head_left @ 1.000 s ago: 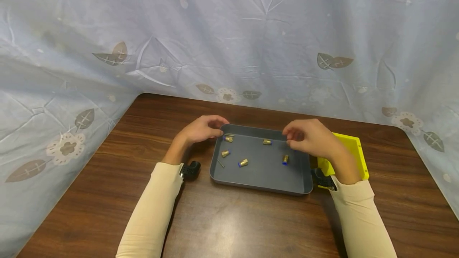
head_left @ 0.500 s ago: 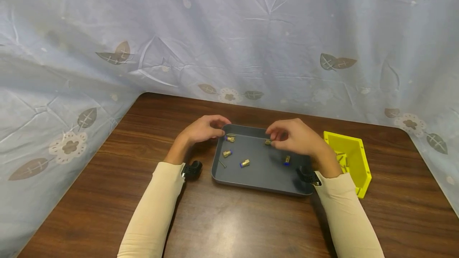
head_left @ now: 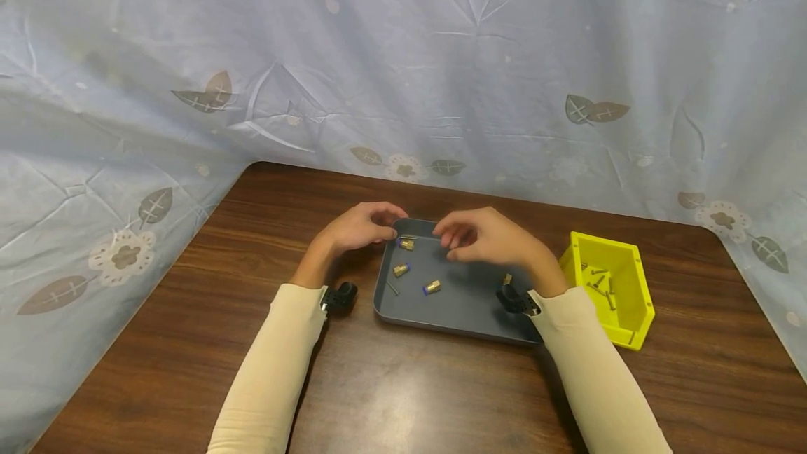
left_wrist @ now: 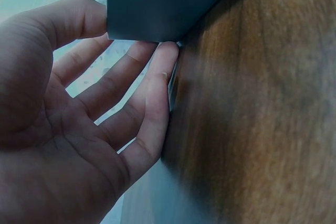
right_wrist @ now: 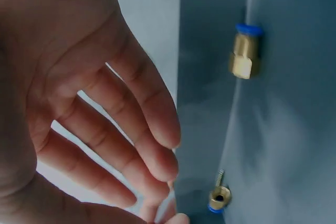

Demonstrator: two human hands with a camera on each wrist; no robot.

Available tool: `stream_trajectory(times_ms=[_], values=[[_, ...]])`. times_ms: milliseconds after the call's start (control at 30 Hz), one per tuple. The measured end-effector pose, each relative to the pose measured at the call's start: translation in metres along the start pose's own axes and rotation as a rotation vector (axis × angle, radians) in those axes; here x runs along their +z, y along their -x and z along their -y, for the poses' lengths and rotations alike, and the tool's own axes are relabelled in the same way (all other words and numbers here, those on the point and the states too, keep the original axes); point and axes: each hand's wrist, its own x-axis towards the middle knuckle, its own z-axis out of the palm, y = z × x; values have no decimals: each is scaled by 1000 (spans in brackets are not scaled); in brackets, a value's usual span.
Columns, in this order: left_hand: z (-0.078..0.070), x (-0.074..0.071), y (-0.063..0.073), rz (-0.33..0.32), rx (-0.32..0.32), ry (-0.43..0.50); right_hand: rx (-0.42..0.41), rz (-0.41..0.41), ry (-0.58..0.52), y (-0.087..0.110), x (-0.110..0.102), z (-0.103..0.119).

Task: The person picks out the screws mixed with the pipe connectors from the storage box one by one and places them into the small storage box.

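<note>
A dark grey tray (head_left: 454, 314) lies on the table, holding several brass push-in fittings with blue collars. My left hand (head_left: 356, 228) grips its far left corner; in the left wrist view, thumb and fingertips meet the tray wall (left_wrist: 168, 3). Over the tray's far side hovers my right hand (head_left: 494, 238), fingers loosely bent with nothing between them. Near the left corner a fitting (head_left: 406, 245) lies beside a screw (head_left: 408, 237). Another fitting (head_left: 401, 270), a second screw (head_left: 393, 289) and a further fitting (head_left: 431, 287) lie nearer. The right wrist view shows one fitting (right_wrist: 245, 53) by the wall.
A yellow bin (head_left: 642, 293) stands right of the tray with several screws (head_left: 602, 286) inside. Next to the right wrist strap, a partly covered fitting (head_left: 507, 279) shows. A pale patterned curtain (head_left: 403, 90) hangs behind the wooden table (head_left: 353, 384).
My right hand has moved left across the tray from its right edge, uncovering the yellow bin and its screws. My left hand has stayed at the corner.
</note>
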Motion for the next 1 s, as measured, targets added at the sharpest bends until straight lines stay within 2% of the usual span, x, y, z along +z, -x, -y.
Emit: stream_trajectory(times_ms=[433,633,1000], values=[[2,-2,-1,11,2,15,-9,221,-165,-34,14,2],[1,-1,-1,8,12,-7,-43,343,-215,-48,28,0],[2,-1,0,2,44,-21,-42,501,-115,-64,44,8]])
